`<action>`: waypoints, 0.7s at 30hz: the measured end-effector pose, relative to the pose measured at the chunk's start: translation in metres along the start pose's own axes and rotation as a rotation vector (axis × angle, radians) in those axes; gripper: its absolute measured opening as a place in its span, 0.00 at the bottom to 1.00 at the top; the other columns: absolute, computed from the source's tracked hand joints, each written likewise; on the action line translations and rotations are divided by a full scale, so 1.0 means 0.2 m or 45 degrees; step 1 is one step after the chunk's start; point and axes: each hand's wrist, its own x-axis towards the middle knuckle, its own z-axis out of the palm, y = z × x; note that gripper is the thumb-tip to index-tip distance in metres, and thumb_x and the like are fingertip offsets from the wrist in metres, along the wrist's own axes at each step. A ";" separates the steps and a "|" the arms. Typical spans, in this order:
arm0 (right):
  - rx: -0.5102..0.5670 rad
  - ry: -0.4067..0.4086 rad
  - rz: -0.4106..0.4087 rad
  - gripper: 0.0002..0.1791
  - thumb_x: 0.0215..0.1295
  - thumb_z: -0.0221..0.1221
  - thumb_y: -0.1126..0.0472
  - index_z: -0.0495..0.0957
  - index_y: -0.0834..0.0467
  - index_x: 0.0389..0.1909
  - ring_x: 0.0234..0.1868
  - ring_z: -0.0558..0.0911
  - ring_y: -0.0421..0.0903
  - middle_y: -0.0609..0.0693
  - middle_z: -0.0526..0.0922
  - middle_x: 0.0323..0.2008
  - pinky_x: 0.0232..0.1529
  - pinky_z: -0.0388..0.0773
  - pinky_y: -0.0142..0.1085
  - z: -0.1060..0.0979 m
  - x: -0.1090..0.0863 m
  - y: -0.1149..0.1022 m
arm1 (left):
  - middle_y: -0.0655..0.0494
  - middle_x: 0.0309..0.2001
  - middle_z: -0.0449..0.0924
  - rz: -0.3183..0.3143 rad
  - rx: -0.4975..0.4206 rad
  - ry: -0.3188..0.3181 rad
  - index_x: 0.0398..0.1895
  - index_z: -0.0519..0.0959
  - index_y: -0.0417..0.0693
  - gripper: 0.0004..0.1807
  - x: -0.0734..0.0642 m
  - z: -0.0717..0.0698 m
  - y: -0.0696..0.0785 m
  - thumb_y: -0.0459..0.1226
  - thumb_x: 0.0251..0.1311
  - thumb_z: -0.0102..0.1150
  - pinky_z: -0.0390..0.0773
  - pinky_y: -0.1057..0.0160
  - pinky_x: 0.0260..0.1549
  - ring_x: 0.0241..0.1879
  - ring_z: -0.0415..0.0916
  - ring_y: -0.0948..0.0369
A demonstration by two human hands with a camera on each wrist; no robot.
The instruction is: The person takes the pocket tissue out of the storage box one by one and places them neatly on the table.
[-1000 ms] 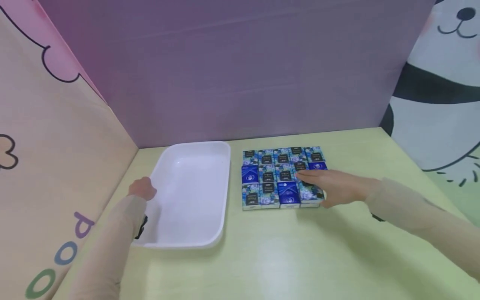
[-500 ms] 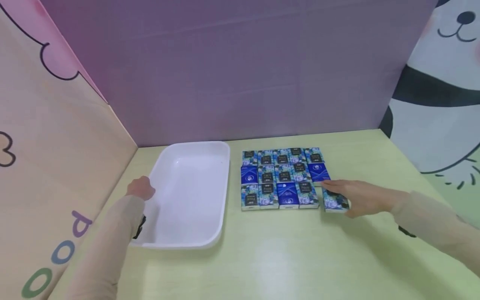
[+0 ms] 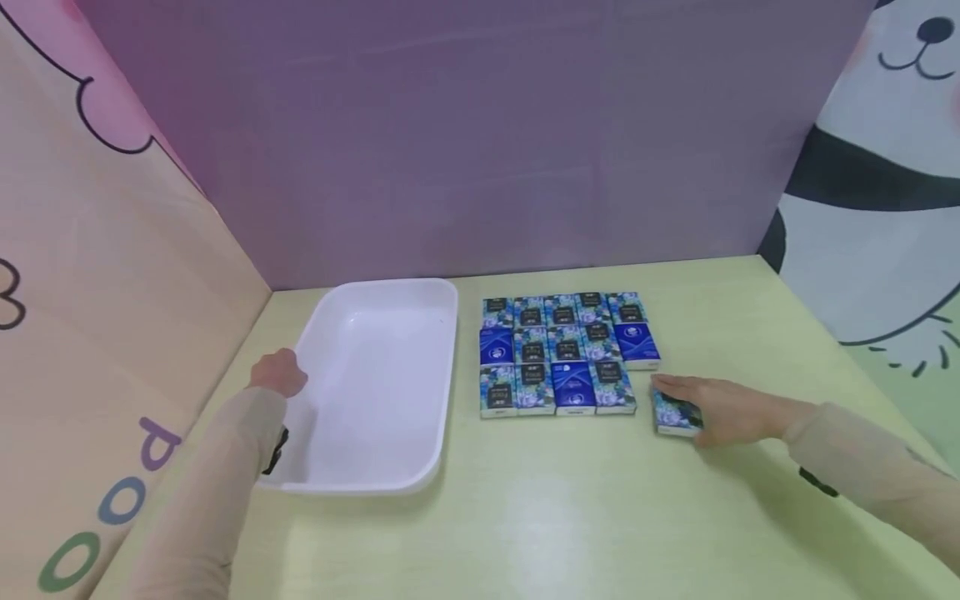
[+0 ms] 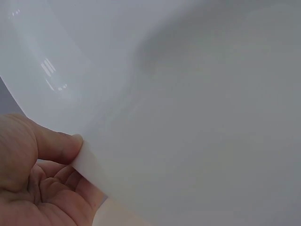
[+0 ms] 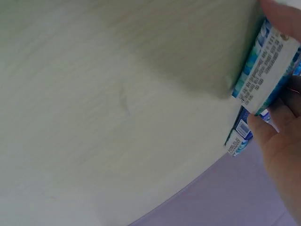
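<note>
My left hand (image 3: 277, 372) pinches the left rim of a white plastic tray (image 3: 375, 383); in the left wrist view, its thumb lies over the edge of the tray (image 4: 188, 122) with curled fingers below. At the right of the table, my right hand (image 3: 735, 410) grips a small flower-printed pack (image 3: 675, 415) between thumb and fingers. The right wrist view shows the white printed side of this pack (image 5: 265, 70). Beside it, to the left, lies a block of similar packs in rows (image 3: 534, 387), mostly flowered. A dark blue pack (image 3: 637, 343) ends the middle row.
A pale yellow-green table (image 3: 525, 500) bears everything. Behind it rises a purple backdrop (image 3: 480, 150). A printed panel (image 3: 150, 292) stands at the left, and a panda-print panel (image 3: 877, 250) at the right.
My right hand has moved to the right and nearer, carrying the flowered pack away from the front right of the block. The left hand stays on the tray's rim.
</note>
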 end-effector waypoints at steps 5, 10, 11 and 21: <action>-0.026 0.058 -0.070 0.46 0.45 0.67 0.63 0.56 0.64 0.66 0.64 0.58 0.66 0.63 0.55 0.68 0.58 0.62 0.54 0.01 0.00 0.01 | 0.32 0.34 0.75 -0.018 -0.005 -0.016 0.41 0.69 0.23 0.18 -0.01 -0.01 0.01 0.33 0.54 0.45 0.76 0.52 0.33 0.31 0.74 0.45; -0.138 0.146 -0.144 0.40 0.47 0.66 0.61 0.62 0.65 0.63 0.62 0.64 0.64 0.62 0.60 0.65 0.55 0.67 0.49 0.02 0.03 0.02 | 0.31 0.35 0.75 0.000 0.012 -0.004 0.41 0.68 0.22 0.19 -0.03 -0.01 0.01 0.33 0.53 0.45 0.76 0.50 0.34 0.31 0.74 0.44; -0.160 0.166 -0.156 0.39 0.48 0.66 0.60 0.63 0.65 0.62 0.61 0.66 0.64 0.62 0.62 0.65 0.54 0.68 0.49 0.02 0.03 0.02 | 0.30 0.35 0.75 0.002 0.014 -0.001 0.41 0.68 0.21 0.19 -0.03 -0.01 0.01 0.33 0.53 0.45 0.76 0.50 0.34 0.32 0.74 0.43; -0.223 0.234 -0.191 0.35 0.50 0.65 0.59 0.66 0.66 0.60 0.57 0.71 0.63 0.63 0.66 0.61 0.50 0.73 0.46 0.01 0.07 0.02 | 0.34 0.31 0.75 -0.016 0.024 0.009 0.38 0.69 0.23 0.17 -0.01 0.00 0.01 0.33 0.53 0.44 0.75 0.52 0.31 0.29 0.73 0.46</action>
